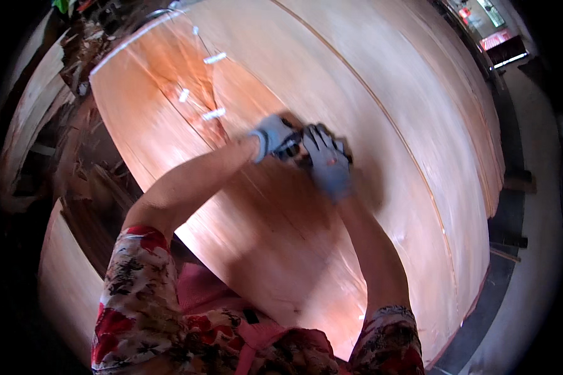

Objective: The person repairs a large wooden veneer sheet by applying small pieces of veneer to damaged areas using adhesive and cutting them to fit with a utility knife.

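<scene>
Both my hands wear grey gloves with dark fingers and meet over a wide sheet of wood veneer (281, 250). Between them sits a small dark hand tool (292, 150), blurred and mostly covered, so its exact kind is unclear. My left hand (274, 134) is closed at the tool's left side. My right hand (327, 159) lies over its right side, with the fingers bent around it. Short white tape strips stick to the veneer beyond my left hand: an upper strip (214, 58), a lower strip (213, 114) and a smaller piece (183, 95). They lie around a wrinkled, darker orange patch (175, 62).
A long curved seam (381, 103) crosses the veneer on the right, where layered sheet edges (491, 156) show. Broken veneer scraps (84, 131) pile up at the left, beside another pale sheet (65, 275). A grey floor (532, 250) runs along the right.
</scene>
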The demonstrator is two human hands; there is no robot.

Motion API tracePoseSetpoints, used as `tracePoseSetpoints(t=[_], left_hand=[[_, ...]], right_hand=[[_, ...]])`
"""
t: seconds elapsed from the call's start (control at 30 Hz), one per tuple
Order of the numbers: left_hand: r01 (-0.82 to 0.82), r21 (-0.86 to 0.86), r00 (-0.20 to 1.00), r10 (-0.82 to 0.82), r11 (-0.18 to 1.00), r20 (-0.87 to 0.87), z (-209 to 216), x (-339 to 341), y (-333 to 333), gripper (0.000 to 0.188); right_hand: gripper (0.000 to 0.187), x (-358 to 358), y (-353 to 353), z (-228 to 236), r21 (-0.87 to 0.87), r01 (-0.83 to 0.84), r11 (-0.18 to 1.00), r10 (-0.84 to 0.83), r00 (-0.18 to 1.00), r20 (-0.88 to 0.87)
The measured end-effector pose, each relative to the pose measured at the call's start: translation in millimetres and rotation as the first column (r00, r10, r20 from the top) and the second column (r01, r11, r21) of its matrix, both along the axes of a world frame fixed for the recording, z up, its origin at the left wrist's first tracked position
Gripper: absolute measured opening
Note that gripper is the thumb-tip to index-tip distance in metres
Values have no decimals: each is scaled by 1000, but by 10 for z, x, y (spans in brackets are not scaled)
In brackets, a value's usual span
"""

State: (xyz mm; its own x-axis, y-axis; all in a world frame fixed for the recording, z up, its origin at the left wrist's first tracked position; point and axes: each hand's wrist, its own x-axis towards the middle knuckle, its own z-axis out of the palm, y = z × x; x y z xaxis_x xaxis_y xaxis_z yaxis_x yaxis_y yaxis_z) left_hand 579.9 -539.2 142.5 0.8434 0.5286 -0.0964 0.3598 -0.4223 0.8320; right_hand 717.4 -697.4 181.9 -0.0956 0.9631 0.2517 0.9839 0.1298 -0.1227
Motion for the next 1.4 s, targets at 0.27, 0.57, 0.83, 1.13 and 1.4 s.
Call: tracePoseSetpoints(t=[0.27,0.57,0.83,1.13,1.4], left_hand=[[-230,-374,963,154,899,-220,727,-186,320,23],[-362,-747,854,519,557,-27,281,-504,1177,19],[-483,-689,801,590,540,-99,363,-318,1094,22],[-436,-705,828,557,560,-69,326,-406,1158,23],[-255,-811,930,362,526,-58,374,-482,1304,23]], right_hand=[[54,38,-126,122,-201,171,965,-117,960,254],[45,-125,188,493,-313,223,923,-163,965,207],[69,-228,1414,304,-44,94,995,-94,996,-5],[89,-265,1562,-97,-37,140,990,-140,990,-16],[55,-320,1733,72,-280,27,960,59,953,296]])
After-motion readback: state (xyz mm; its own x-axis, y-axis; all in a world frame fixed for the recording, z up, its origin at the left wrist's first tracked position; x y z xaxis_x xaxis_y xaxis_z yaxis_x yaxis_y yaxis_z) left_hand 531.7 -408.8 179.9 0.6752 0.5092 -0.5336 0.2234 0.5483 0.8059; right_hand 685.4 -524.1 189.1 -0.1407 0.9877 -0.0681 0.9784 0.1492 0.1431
